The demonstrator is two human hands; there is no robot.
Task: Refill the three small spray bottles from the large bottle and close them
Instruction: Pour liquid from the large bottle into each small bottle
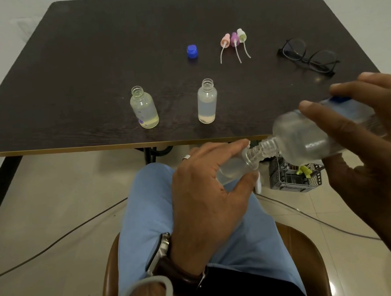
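Note:
My right hand grips the large clear bottle, tilted with its threaded neck down to the left. Its mouth meets the neck of a small clear bottle that my left hand holds in front of the table's near edge, above my lap. Two other small bottles stand open on the dark table: one with a flower print on the left, a plain one to its right. Three spray tops, pink, purple and white-green, lie beyond them. A blue cap sits to their left.
Black-framed glasses lie at the table's right side. Below the table a grey mesh basket stands on the tiled floor, and cables run across it. My legs and a brown chair fill the foreground.

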